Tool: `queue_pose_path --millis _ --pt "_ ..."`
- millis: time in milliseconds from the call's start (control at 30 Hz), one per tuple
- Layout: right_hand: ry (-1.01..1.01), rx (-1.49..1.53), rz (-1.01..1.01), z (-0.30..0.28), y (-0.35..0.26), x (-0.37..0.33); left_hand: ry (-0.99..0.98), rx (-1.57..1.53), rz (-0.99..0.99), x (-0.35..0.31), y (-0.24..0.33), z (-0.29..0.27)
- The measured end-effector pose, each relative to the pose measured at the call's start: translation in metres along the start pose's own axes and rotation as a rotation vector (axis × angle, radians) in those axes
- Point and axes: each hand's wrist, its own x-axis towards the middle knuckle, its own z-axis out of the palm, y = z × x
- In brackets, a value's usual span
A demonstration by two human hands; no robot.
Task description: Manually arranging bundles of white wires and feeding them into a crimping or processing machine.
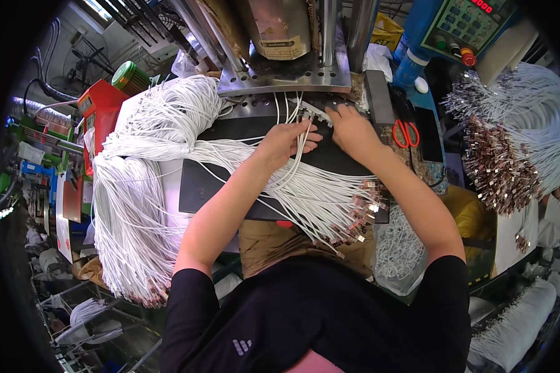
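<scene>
My left hand (290, 140) is closed round a few white cables (300, 149) at the front of the press, their connector ends pointing up toward the metal plate. Just right of it, my right hand (353, 129) has its fingers pressed together at the end of a pale plastic strip (317, 111); the fingertips are partly hidden. A thick bundle of white cables (311, 193) lies under my left forearm across a black board (199, 189), with its metal-tipped plugs (366, 208) fanned out near my lap.
Above my hands stands a press with a steel plate (286, 79). Large white cable heaps (168, 115) lie at left. At right are red-handled scissors (406, 133), a control panel (466, 34), a bag of white scraps (399, 248) and a hanging cable bundle (504, 161).
</scene>
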Motion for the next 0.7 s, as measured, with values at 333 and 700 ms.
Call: queue_pose_path --millis 333,700 --pt "-0.289 1.358 1.056 -0.018 -0.004 -0.001 -0.047 0.38 0.002 0.01 -0.012 0.012" --pt "-0.175 0.915 0.715 0.002 -0.013 -0.012 -0.077 0.238 -0.021 0.005 -0.009 0.018"
